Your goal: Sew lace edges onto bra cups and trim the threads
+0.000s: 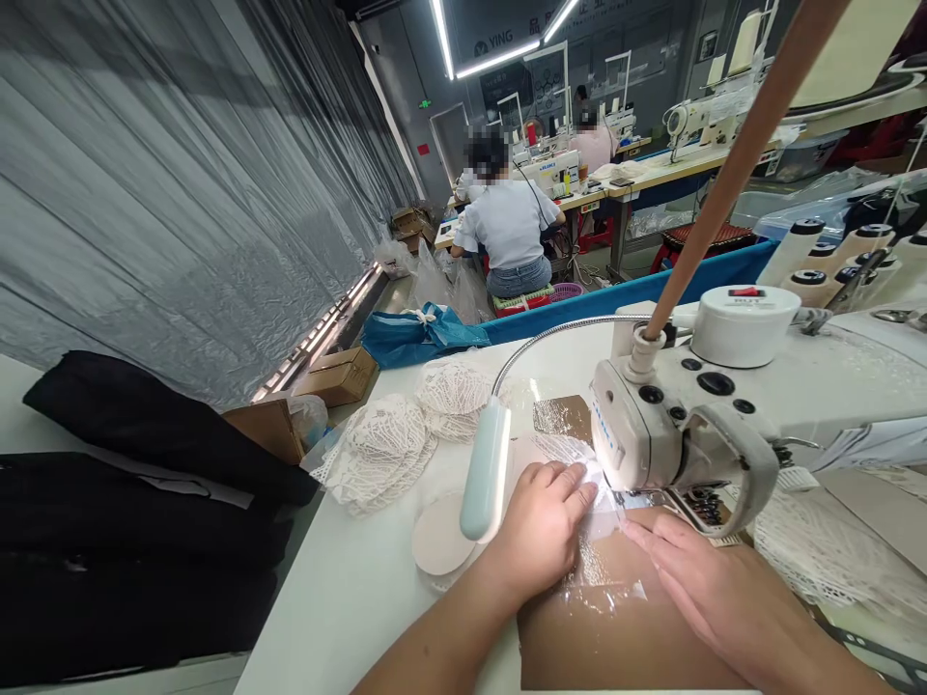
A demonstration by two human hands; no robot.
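A white lace piece [601,512] lies at the needle area of the sewing machine [629,425]. My left hand [545,526] rests on this lace piece just left of the presser foot, its fingers lying flat and slightly bent. On the other side, my right hand [677,560] has its thumb and forefinger together at the edge of the lace, close to the needle. What lies under its palm is hidden. Beneath both hands spreads a brown board [615,642] with clear, shiny tape on it.
A pale green lamp [484,473] hangs on a bendable neck left of my hands. Lace cups [383,449] and a beige round pad [443,536] lie on the white table [329,589]. Thread cones [807,280] stand at right. A person [507,227] sits ahead at another machine.
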